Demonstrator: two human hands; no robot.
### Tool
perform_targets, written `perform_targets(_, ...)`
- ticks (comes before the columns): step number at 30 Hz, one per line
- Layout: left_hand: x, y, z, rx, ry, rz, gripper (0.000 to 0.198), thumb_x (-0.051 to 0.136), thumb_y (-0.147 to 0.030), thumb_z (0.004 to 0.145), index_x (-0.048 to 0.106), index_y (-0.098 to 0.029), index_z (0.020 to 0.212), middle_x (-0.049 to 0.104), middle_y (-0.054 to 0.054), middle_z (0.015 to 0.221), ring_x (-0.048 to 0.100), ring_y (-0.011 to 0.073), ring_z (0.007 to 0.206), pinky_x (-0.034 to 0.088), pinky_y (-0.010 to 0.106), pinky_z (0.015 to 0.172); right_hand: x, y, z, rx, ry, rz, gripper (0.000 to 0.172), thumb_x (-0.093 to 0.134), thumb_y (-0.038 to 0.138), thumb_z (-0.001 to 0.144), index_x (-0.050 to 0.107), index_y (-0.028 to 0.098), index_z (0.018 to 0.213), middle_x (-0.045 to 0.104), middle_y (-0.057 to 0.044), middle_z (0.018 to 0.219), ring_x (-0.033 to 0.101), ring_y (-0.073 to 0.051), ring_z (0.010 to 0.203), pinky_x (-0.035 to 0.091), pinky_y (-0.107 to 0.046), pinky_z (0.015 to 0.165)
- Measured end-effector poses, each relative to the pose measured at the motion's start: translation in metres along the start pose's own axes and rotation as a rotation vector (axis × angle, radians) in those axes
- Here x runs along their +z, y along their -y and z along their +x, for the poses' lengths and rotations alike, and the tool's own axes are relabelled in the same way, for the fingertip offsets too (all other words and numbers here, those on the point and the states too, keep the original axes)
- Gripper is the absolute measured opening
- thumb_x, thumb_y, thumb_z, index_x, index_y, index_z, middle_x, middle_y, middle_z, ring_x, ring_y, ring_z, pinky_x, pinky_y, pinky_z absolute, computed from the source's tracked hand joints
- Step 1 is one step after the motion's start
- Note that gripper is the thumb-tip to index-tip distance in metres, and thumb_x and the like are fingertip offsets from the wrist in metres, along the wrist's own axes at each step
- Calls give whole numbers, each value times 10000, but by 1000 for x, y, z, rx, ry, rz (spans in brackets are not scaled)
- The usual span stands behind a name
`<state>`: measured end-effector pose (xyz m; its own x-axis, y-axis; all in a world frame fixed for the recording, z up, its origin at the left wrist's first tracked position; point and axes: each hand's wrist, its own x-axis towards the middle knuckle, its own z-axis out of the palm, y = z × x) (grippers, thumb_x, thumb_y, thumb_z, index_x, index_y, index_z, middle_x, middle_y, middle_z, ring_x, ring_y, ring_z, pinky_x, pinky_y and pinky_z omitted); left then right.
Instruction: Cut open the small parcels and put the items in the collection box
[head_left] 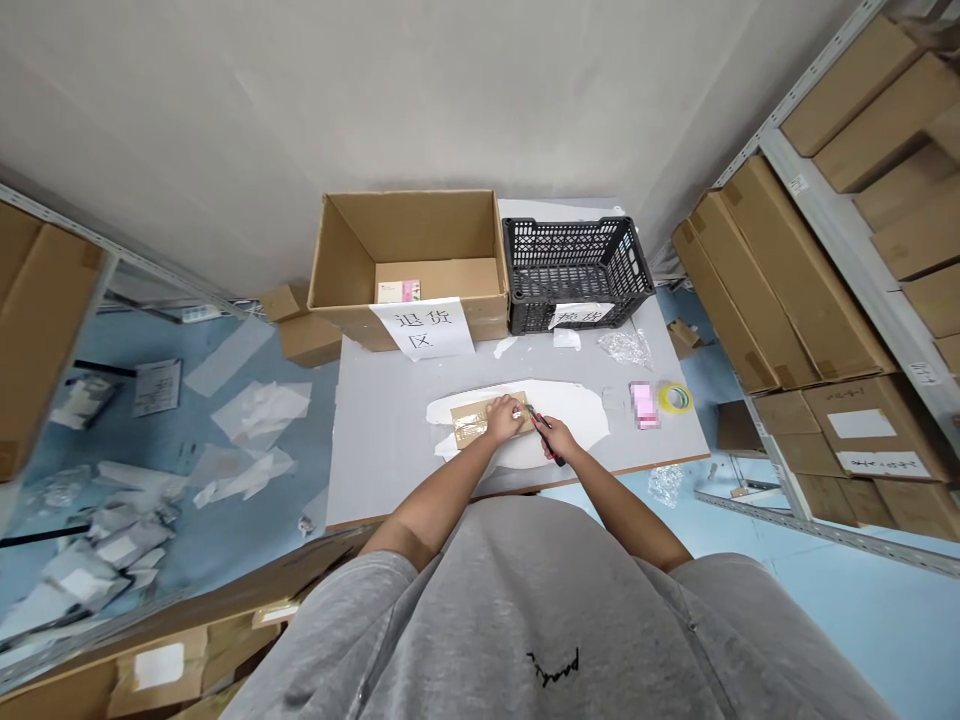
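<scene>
A small flat cardboard box [469,423] with shiny clear tape across it lies on a white sheet [589,410] on the table. My left hand [504,417] grips the box from above, its fingers bent near the right part. In my right hand [555,437] is a black and red box cutter [538,421], held at a slant. Its tip meets the right end of the box, close to my left fingertips. How far the blade is out is too small to tell.
Behind stand a large open carton [349,325] holding a small box [398,291], and a black plastic crate [577,278]. To the right lie a pink packet [643,405], a yellow tape roll [675,397] and clear plastic wrap [626,348]. Shelves of cartons [810,270] flank the table.
</scene>
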<state>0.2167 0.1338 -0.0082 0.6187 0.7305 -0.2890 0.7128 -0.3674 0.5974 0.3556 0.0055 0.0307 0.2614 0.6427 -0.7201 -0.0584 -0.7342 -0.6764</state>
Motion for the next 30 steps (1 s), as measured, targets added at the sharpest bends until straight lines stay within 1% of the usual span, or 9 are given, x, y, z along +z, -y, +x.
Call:
perform_targets(3, -2, 0, 2, 2, 7, -2, 80, 734, -282, 939, 745, -251, 1012, 723, 79, 1203, 607, 309, 1238, 419, 448, 1041, -1, -3, -1, 21, 6, 28, 347, 633, 584, 1051, 538, 256, 990, 536, 102, 482, 497, -125, 340, 398, -180, 381)
perform_targets(7, -5, -3, 6, 18, 18, 17, 93, 739, -331, 959, 755, -242, 981, 732, 86, 1183, 606, 310, 1241, 414, 446, 1041, -3, 0, 3, 23, 1, 69, 318, 621, 551, 1063, 538, 254, 984, 538, 90, 474, 499, -137, 348, 396, -191, 378)
perform_targets(10, -4, -5, 9, -15, 21, 8, 125, 751, -363, 961, 762, -239, 948, 739, 90, 1169, 605, 317, 1230, 417, 456, 1035, -5, 1, 4, 41, 19, 87, 340, 642, 565, 1056, 531, 255, 974, 543, 88, 484, 492, -128, 353, 398, -188, 387)
perform_targets(13, 0, -7, 9, -56, -5, -36, 85, 762, -325, 941, 766, -240, 949, 746, 80, 1146, 607, 311, 1209, 422, 463, 1039, -7, -4, 1, 68, 57, 136, 350, 629, 574, 1062, 516, 256, 969, 561, 81, 505, 490, -124, 362, 410, -191, 396)
perform_targets(16, 4, -6, 8, -65, -33, -92, 55, 765, -293, 926, 769, -241, 942, 759, 73, 1121, 615, 299, 1187, 420, 468, 1065, -6, -7, 0, 62, 76, 172, 358, 620, 581, 1061, 509, 255, 964, 577, 71, 519, 498, -125, 369, 428, -199, 406)
perform_targets(21, 5, -1, 10, -48, -38, -172, 34, 772, -249, 883, 766, -231, 911, 773, 61, 1121, 619, 292, 1198, 405, 474, 1107, -3, -3, 7, 40, 22, 118, 351, 637, 578, 1048, 521, 254, 984, 538, 87, 470, 485, -132, 348, 398, -193, 386)
perform_targets(25, 6, 2, 14, -39, -46, -208, 29, 757, -227, 857, 757, -229, 886, 771, 55, 1084, 618, 283, 1161, 407, 461, 1103, -5, -12, 5, 21, 34, 116, 379, 649, 608, 1028, 510, 260, 971, 544, 87, 468, 488, -133, 345, 387, -193, 376)
perform_targets(30, 8, 2, 13, -27, -64, -200, 48, 748, -207, 854, 775, -226, 888, 776, 75, 1086, 614, 303, 1174, 404, 477, 1098, -3, -19, 4, -1, 33, 159, 411, 663, 646, 1000, 516, 263, 971, 554, 84, 484, 484, -131, 349, 393, -200, 376)
